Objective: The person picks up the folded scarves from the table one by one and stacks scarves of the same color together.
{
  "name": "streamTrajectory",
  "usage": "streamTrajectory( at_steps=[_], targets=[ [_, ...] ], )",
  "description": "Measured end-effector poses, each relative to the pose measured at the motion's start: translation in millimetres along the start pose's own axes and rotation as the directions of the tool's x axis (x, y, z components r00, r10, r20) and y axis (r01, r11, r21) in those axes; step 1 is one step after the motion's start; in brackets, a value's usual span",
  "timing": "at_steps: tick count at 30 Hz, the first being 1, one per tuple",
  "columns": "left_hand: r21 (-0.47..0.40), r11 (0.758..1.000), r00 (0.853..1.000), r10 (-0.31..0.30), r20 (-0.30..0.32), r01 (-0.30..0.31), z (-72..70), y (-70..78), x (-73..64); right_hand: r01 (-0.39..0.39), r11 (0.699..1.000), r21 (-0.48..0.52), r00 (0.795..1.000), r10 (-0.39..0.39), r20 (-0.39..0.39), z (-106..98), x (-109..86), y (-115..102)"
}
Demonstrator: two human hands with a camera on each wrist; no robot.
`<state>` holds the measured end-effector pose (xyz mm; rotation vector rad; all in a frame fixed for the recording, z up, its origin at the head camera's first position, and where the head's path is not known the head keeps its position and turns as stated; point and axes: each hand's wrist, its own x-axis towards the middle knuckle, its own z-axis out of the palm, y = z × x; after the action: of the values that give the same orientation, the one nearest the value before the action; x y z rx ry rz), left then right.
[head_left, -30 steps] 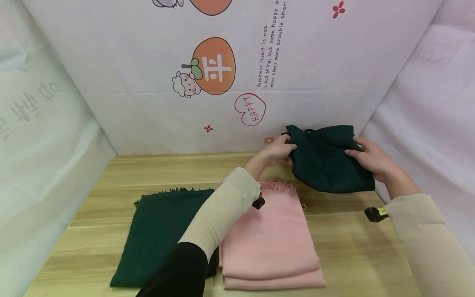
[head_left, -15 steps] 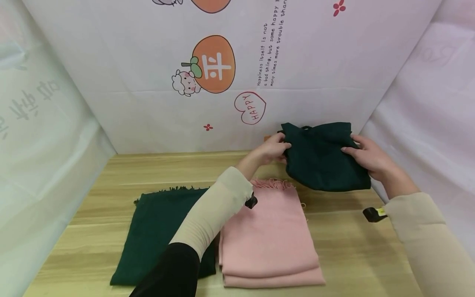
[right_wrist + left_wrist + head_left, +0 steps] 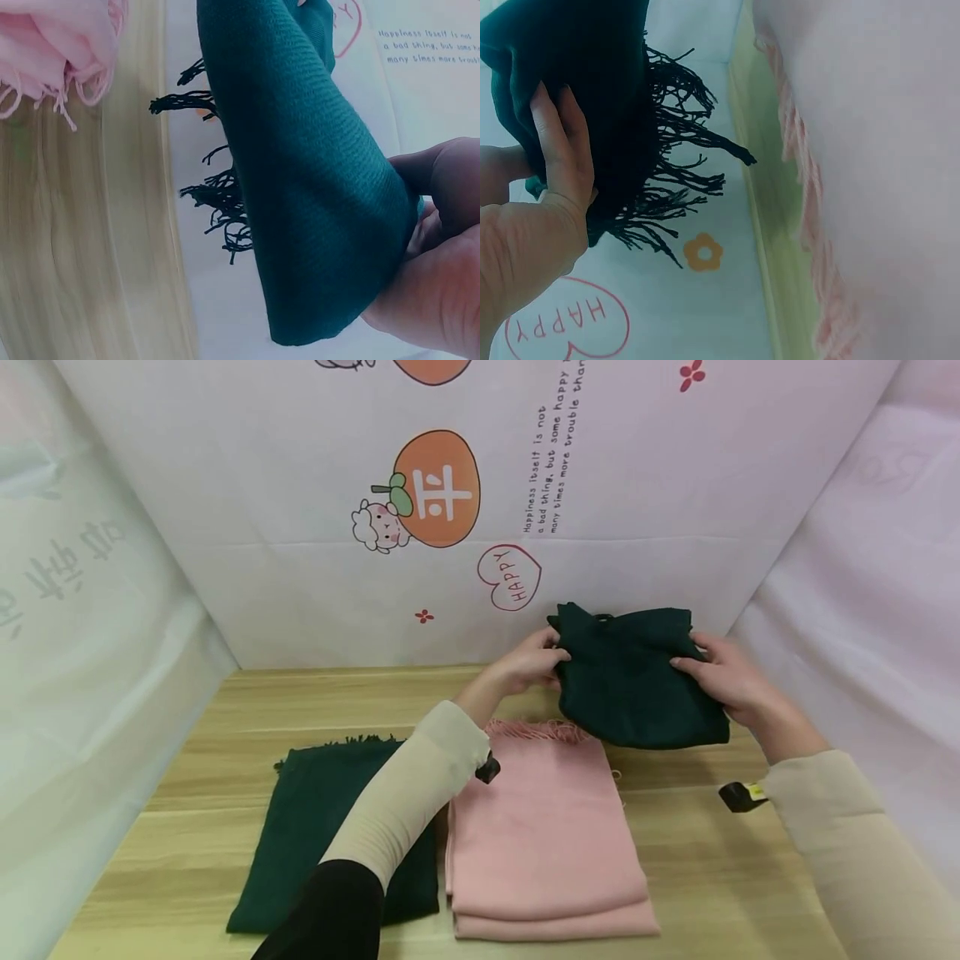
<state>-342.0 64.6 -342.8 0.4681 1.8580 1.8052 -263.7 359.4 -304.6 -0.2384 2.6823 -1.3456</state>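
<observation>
Both hands hold a folded dark green fringed scarf [image 3: 633, 685] up off the table, near the back wall at the right. My left hand [image 3: 528, 662] grips its left edge, thumb in front; the left wrist view shows fingers [image 3: 559, 142] lying against the cloth. At the right edge my right hand [image 3: 731, 681] pinches the scarf between thumb and fingers. Dark fringe [image 3: 686, 135] hangs from its underside in the left wrist view. Below, a folded pink scarf [image 3: 551, 835] lies flat, its fringe toward the wall. Left of it lies another folded dark green scarf [image 3: 322, 835], partly hidden by the left sleeve.
The scarves lie on a wooden table [image 3: 172, 827]. A printed white cloth wall [image 3: 315, 602] rises at its back edge. White cloth sides [image 3: 855, 610] stand close on the right and on the left. Each wrist carries a small black camera [image 3: 741, 797].
Both hands have shifted a little to the left in the head view, carrying the held green scarf with them. The pink scarf and the other green scarf lie as before.
</observation>
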Motion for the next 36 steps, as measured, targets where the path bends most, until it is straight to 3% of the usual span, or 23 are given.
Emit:
streamTrajectory(
  at_steps=[10,36],
  targets=[
    [0.001,1.0,1.0,0.001,-0.021,-0.001,-22.7,-6.0,-14.6,-0.001,0.999,0.048,0.999,-0.001,0.042,16,9.9,-9],
    [0.042,0.999,0.996,0.014,-0.085,-0.011,-62.2,-6.9,-48.6,0.074,0.989,0.126,0.994,-0.084,0.075,55,22.1,-34]
  ],
)
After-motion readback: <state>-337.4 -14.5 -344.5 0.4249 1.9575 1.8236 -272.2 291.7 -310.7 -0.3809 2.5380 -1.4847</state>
